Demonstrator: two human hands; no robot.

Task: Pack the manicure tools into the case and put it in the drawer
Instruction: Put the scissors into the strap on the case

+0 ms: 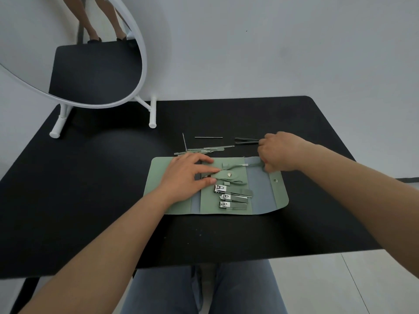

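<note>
Grip: right hand (pixel 277 152) curled round a thin tool (pixel 246 164), apparently feeding it into the open case (pixel 179 206) | left hand (pixel 189 175) flat beside, pinning case | loose tools (pixel 204 150) just beyond | Risk: tip misses loop, case skids.

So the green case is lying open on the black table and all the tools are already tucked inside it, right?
Not quite. The case does lie open on the black table, but not all the tools are inside. The head view shows loose tools, a thin rod and tweezers on the table beyond the case. Only three clippers and a few others sit inside.
</note>
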